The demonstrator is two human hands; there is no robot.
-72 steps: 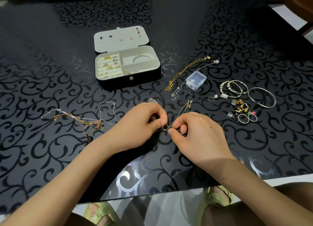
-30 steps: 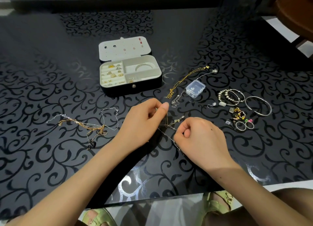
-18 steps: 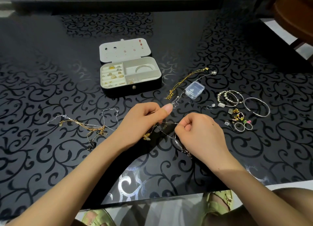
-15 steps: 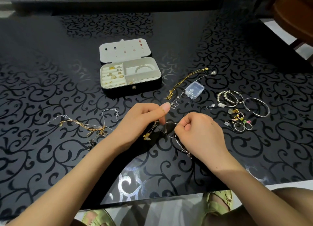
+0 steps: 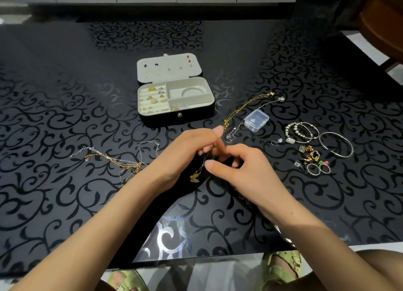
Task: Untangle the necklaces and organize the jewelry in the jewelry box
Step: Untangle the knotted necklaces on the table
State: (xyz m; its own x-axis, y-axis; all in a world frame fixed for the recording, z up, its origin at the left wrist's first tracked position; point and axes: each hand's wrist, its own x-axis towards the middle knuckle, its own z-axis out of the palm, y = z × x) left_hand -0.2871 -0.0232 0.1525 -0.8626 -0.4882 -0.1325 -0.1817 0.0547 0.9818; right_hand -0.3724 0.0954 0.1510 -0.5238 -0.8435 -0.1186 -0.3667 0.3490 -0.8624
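1. the black glass table (image 5: 65, 203) with its scroll pattern carries everything. it is glossy and dark, so a thin chain that slips off your fingers could be hard to spot on it.
2. the jewelry box (image 5: 174, 114) stands open, far of your hands at the centre. rings fill its left rows, a bangle lies in its far right compartment, and studs sit in the lid. i can read no brand, label or writing on it or anywhere else.
3. your left hand (image 5: 185, 153) has the necklace (image 5: 194, 178) looped over the forefinger and pinched in curled fingers. your right hand (image 5: 246, 173) meets it, fingers curled on another stretch, as far as i can judge.
4. that necklace hangs between your hands just above the table, butterfly pendant lowest. pull hard while the knot is tight and a link may snap or the knot may lock.
5. the tangled necklaces (image 5: 122, 162) lie left of your left wrist, not yet sorted. a sweep of your forearm could drag them.
6. to the right lie the gold chain (image 5: 244, 108), clear plastic case (image 5: 256, 120), bangles (image 5: 335, 147) and rings (image 5: 318, 168). a loose necklace end swung that way could snag them.
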